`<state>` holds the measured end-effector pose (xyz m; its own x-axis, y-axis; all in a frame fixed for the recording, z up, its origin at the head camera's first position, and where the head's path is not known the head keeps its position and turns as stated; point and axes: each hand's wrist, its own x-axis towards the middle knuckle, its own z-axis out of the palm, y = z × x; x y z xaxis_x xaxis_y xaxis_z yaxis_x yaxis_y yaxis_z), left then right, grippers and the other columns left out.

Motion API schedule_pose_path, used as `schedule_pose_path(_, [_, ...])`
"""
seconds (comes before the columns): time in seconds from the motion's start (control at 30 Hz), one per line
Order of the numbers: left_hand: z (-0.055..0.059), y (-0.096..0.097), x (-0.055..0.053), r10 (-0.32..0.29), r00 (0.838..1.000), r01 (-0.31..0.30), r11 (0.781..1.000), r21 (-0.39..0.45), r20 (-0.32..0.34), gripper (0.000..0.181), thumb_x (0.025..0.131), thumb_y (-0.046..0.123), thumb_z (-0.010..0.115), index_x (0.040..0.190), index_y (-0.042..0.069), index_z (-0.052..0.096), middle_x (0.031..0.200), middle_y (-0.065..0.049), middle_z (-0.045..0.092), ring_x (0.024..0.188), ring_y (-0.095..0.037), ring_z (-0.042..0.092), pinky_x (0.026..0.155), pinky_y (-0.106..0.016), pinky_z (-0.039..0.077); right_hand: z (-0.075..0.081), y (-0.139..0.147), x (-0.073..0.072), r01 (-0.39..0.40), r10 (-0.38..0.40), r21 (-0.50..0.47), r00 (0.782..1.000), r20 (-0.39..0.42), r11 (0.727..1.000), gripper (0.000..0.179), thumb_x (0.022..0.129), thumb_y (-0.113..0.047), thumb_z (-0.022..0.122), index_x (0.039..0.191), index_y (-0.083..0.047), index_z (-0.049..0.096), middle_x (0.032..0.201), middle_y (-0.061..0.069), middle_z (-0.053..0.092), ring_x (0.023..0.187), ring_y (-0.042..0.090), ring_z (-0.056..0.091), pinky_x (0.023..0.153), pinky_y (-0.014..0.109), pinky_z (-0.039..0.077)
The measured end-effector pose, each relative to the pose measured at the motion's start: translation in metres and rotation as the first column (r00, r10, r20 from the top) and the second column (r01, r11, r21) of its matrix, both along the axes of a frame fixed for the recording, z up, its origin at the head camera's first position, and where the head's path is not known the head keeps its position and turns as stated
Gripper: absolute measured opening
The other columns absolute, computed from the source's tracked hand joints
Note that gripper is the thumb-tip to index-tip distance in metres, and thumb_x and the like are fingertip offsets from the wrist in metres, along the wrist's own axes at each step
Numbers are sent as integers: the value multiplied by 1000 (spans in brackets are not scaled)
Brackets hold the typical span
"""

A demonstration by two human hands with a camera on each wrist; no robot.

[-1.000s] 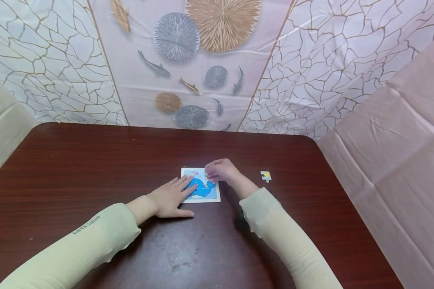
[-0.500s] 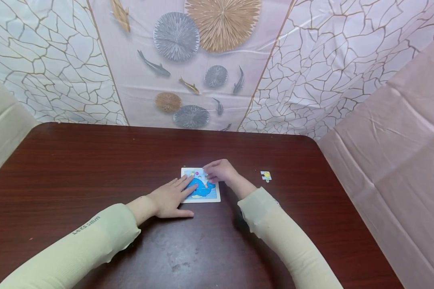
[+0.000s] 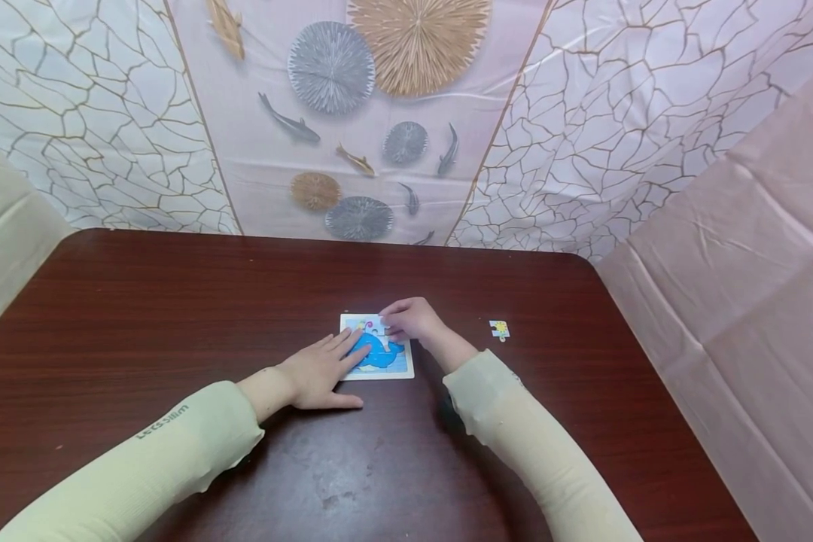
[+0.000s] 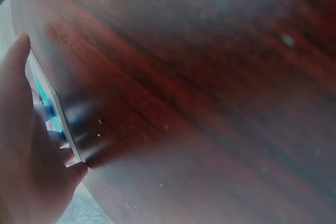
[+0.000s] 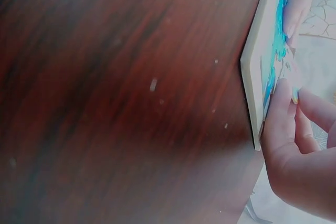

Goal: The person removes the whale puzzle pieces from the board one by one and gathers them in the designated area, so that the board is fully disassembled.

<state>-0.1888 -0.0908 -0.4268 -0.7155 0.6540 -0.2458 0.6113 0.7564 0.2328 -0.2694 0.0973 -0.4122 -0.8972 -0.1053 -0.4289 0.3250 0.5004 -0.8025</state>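
A jigsaw puzzle board with a blue whale picture and a pale frame lies flat on the table. My left hand rests with spread, straight fingers over its left side, the thumb out on the tabletop. Over the upper right part of the board, my right hand pinches a small puzzle piece between thumb and fingers. In the right wrist view only a coloured edge of that piece shows; the fingers hide the rest. The left wrist view has the left hand along the board's edge.
One loose puzzle piece with a yellow sun lies right of the board, beyond the right hand. The dark brown table ends at a patterned cloth backdrop, with pale padded panels at the sides.
My right hand has shifted very slightly left over the board's upper right part. The left hand and the loose sun piece stay where they were.
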Motion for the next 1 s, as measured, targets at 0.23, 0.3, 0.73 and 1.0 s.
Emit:
schedule_pose_path(0.23, [2, 0, 0, -12, 1000, 12, 1000, 3, -6, 86, 88, 63, 45, 151, 11, 18, 158, -14, 6, 146, -31, 8, 117, -46, 17, 3, 4, -2, 37, -36, -39, 999, 30, 999, 25, 87, -11, 65, 110, -1, 67, 100, 18, 68, 72, 15, 67, 66, 23, 56])
schedule_pose_path(0.3, [2, 0, 0, -15, 1000, 15, 1000, 1, -7, 86, 88, 63, 45, 151, 11, 18, 158, -14, 6, 146, -31, 8, 117, -46, 16, 5, 6, -2, 43, -41, -51, 998, 39, 998, 26, 87, -11, 65, 111, 0, 66, 100, 18, 68, 73, 15, 67, 66, 23, 56])
schedule_pose_path(0.73, [4, 0, 0, -16, 1000, 16, 1000, -6, 2, 85, 89, 62, 44, 151, 10, 17, 158, -15, 6, 146, -31, 7, 117, -46, 16, 11, 23, -3, 65, -60, -106, 997, 48, 992, 29, 88, -7, 63, 115, 3, 63, 100, 18, 65, 70, 14, 64, 71, 28, 57])
schedule_pose_path(1.0, [3, -1, 1, -17, 1000, 17, 1000, -1, -8, 85, 89, 62, 45, 150, 9, 18, 158, -16, 7, 146, -32, 8, 117, -46, 17, 12, 41, -4, 74, -68, -112, 996, 58, 991, 31, 89, -8, 62, 118, 2, 62, 104, 18, 65, 72, 14, 64, 77, 31, 56])
